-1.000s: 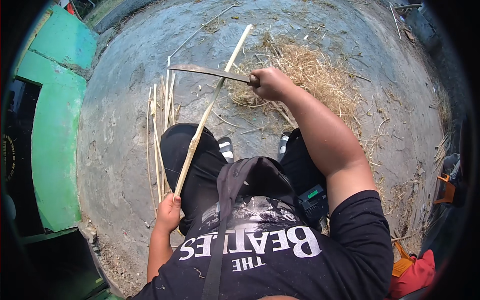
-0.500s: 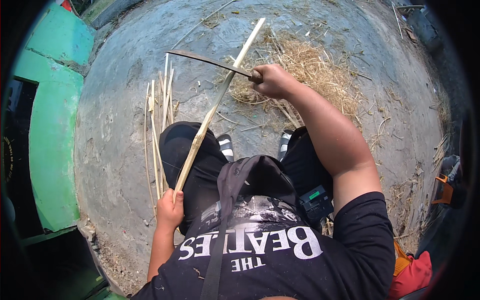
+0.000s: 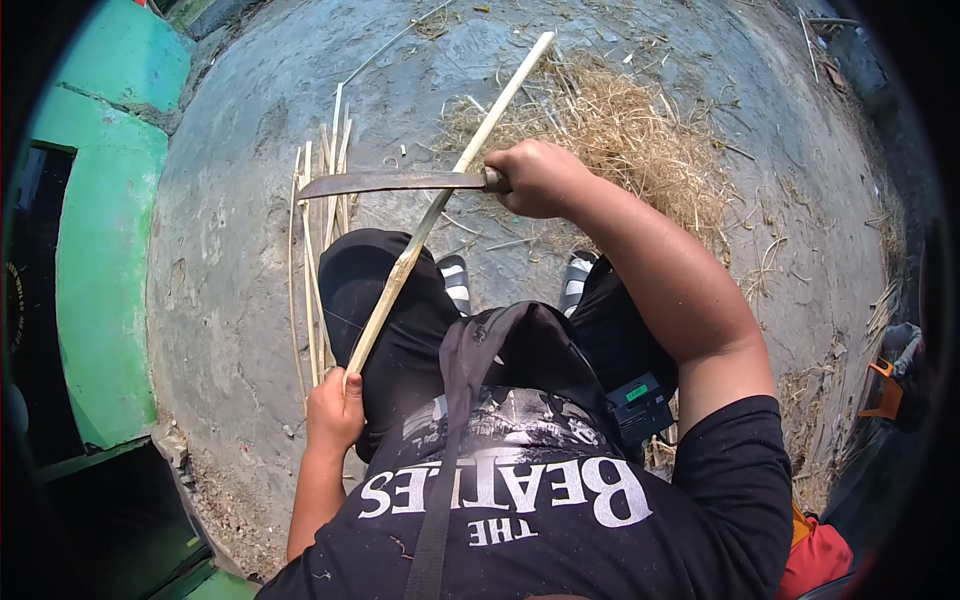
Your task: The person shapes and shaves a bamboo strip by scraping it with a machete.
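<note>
My left hand [image 3: 336, 410] is closed around the near end of a long pale bamboo strip [image 3: 400, 268]. The strip slants up and away to the right, passing over my left thigh. In my right hand [image 3: 535, 178] is the wooden handle of a machete [image 3: 400, 181], fist closed. Its long, slightly curved blade points left and crosses the strip beyond my knee. Blade and strip look to be in contact where they cross. Several thin bamboo strips [image 3: 308, 250] lie to the left of my left leg.
A heap of curly shavings [image 3: 630, 140] covers the ground beyond my feet, to the right. A green wall [image 3: 110, 260] with dark openings stands at the left. An orange object [image 3: 884, 390] and a red one [image 3: 818, 560] are at the right.
The machete has come nearer to me along the bamboo strip, and its blade now lies almost level. The strip's far end has shifted slightly right. My left hand keeps its hold.
</note>
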